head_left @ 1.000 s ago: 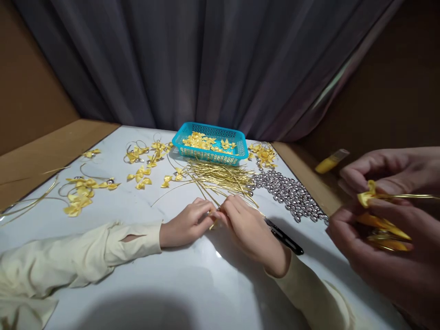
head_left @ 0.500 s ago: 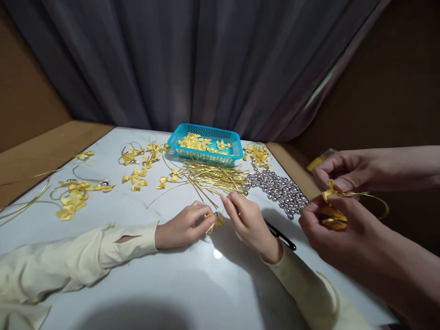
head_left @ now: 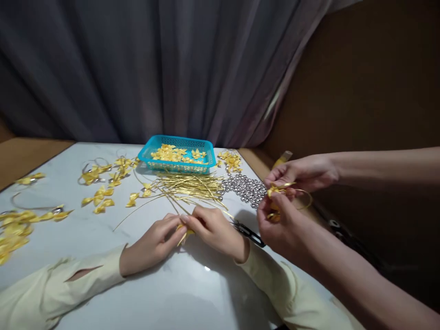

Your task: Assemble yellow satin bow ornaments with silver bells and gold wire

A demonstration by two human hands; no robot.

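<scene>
At right, above the worktop (head_left: 192,284) edge: right hand (head_left: 302,173) pinches a yellow bow (head_left: 275,189). Left hand (head_left: 278,227), just below, is closed on more bows and a gold strip (head_left: 307,198) looping out to the right. Both grips narrow and loaded.

Judged step: fixing strip to bow. A further move calls for a firm pinch at the knot.

Nearby are beads (head_left: 244,189), strip pile (head_left: 192,185) and basket (head_left: 153,158). Co-worker's sleeved hands (head_left: 213,229) work a bow on the worktop, snips (head_left: 249,233) beside them.

Turquoise basket (head_left: 148,152) holding yellow bows; gold strips (head_left: 192,185) before it; silver beads (head_left: 244,189) right; black snips (head_left: 250,233).
</scene>
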